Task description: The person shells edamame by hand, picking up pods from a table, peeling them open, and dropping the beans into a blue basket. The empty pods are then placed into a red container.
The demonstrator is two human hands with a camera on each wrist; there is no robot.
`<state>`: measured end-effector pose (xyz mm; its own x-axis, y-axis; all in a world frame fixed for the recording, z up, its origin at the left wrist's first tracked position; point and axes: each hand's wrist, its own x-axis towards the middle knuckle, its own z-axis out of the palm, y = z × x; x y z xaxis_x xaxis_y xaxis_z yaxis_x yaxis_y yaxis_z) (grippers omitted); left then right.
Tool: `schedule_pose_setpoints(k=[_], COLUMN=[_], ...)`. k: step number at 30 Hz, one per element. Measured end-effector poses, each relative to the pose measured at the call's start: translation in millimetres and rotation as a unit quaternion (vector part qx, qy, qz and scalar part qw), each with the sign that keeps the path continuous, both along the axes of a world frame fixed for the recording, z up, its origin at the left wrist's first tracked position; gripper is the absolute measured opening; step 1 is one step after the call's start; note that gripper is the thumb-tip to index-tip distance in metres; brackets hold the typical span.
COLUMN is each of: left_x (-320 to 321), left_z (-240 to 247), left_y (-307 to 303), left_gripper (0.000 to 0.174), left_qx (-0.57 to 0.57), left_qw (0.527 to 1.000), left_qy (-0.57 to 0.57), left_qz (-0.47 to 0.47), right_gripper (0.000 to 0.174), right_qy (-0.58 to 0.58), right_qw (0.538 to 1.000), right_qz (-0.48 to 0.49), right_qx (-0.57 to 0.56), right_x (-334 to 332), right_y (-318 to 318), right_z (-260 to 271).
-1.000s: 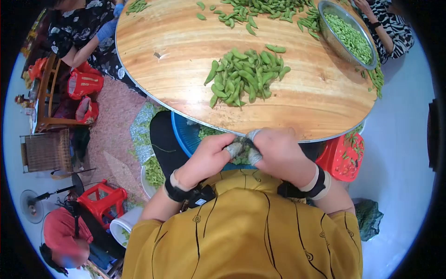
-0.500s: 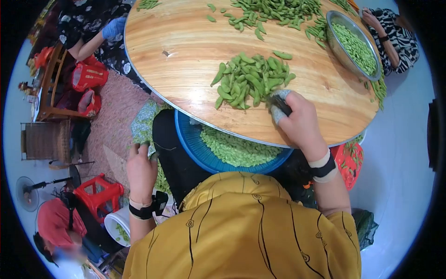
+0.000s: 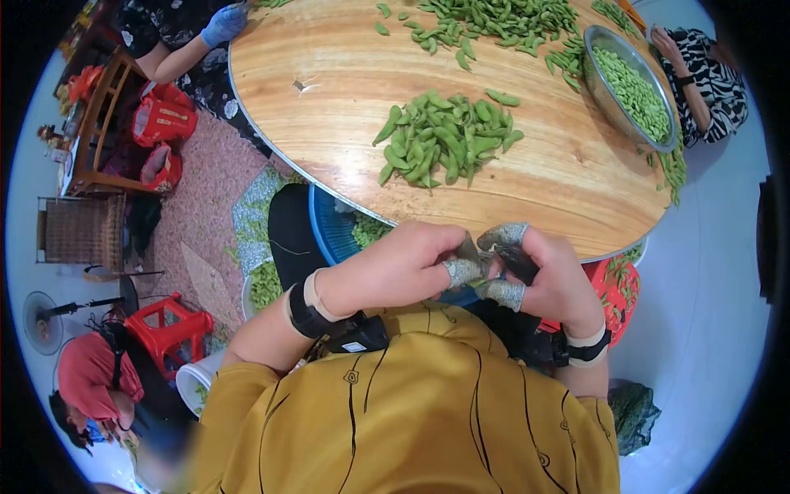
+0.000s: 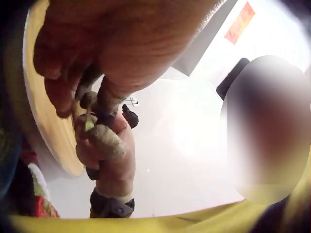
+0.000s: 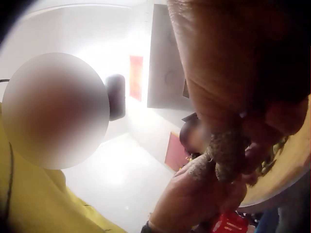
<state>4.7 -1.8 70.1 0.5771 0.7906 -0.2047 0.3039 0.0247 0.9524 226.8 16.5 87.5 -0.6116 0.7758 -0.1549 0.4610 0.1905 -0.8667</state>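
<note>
The right hand [image 3: 555, 276] has drawn back from the pod pile [image 3: 448, 138] on the desk [image 3: 329, 123] and meets the left hand [image 3: 399, 262], both pinching a green pod [image 4: 89, 124] beside the near edge.

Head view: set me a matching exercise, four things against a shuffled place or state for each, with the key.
Things
1. Left hand
2. Blue tub
3. Metal bowl
4. Red stool

Places or states
A. Standing on the floor
B. Resting on the table, holding shelled beans
C. Wearing a grey wrap on a digit
D. Partly hidden by the table's edge

Pairs: 1-C, 2-D, 3-B, 4-A
</note>
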Motion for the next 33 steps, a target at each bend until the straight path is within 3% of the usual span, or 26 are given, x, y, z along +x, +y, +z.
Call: schedule_pose_setpoints(k=[1, 3, 7, 10, 12, 13, 15, 18, 24, 26, 27, 28, 29, 30, 32, 33], left_x=[0.9, -0.3, -4.3, -3.5, -2.4, -2.1, 1.1, 7.4, 13.5, 11.7, 11.3, 10.8, 10.3, 11.4, 14.7, 13.7], left_z=[-3.1, -8.0, -12.1, -22.9, -23.2, -23.0, -23.5, -25.9, -27.6, -23.8, -23.7, -24.0, -24.1, -22.2, -16.5, -17.9], left_y=[-0.2, -1.0, -4.2, -11.8, -11.1, -10.1, -11.0, -12.7, -14.8, -16.3, -15.4, -13.8, -12.9, -13.2, -14.5, -15.1], left_gripper=[0.015, 0.015, 0.013, 0.012, 0.012, 0.012, 0.012, 0.011, 0.012, 0.013, 0.013, 0.013, 0.013, 0.013, 0.013, 0.013], left_qx=[-0.001, -0.204, -0.325, -0.282, -0.271, -0.256, -0.228, -0.172, -0.094, 0.036, 0.036, 0.195, 0.347, 0.347, 0.203, 0.203], left_qw=[1.000, 0.974, 0.937, 0.934, 0.934, 0.932, 0.936, 0.940, 0.964, 0.980, 0.980, 0.965, 0.918, 0.918, 0.962, 0.962], left_qy=[0.002, -0.089, -0.129, -0.217, -0.209, -0.201, -0.203, -0.206, -0.139, -0.012, -0.012, 0.064, 0.138, 0.138, 0.006, 0.006], left_qz=[-0.001, -0.052, -0.026, 0.046, 0.104, 0.158, 0.178, 0.211, 0.208, 0.195, 0.195, 0.166, 0.132, 0.132, 0.183, 0.183], right_gripper=[0.028, 0.032, 0.035, 0.038, 0.042, 0.042, 0.043, 0.043, 0.042, 0.042, 0.041, 0.041, 0.042, 0.043, 0.044, 0.045], right_qy=[0.002, -0.008, 0.030, 0.022, 0.173, 0.175, 0.145, 0.110, 0.100, 0.111, 0.122, 0.122, 0.159, 0.195, 0.213, 0.230], right_qw=[1.000, 0.999, 0.999, 0.999, 0.982, 0.981, 0.979, 0.991, 0.991, 0.987, 0.981, 0.981, 0.965, 0.945, 0.939, 0.932], right_qz=[-0.001, 0.018, 0.014, -0.007, -0.060, -0.059, -0.079, -0.051, -0.039, -0.045, -0.050, -0.051, -0.058, -0.064, -0.077, -0.091], right_qx=[-0.001, 0.025, -0.011, -0.048, -0.053, -0.054, -0.122, -0.059, -0.077, -0.111, -0.145, -0.144, -0.200, -0.254, -0.260, -0.266], right_x=[1.5, 3.7, 0.4, -4.4, -8.5, -8.4, -7.0, -7.0, -7.1, -7.3, -7.7, -8.6, -9.9, -10.8, -10.9, -10.9], right_y=[0.2, -0.1, 3.4, 4.8, 3.4, 2.7, -0.9, -3.5, -5.8, -6.1, -6.1, -5.4, -4.6, -4.4, -6.9, -7.7], right_z=[-0.3, -2.1, -5.7, -10.2, -22.3, -20.9, -15.9, -20.0, -19.4, -20.6, -21.8, -23.2, -24.9, -26.2, -27.7, -27.7])
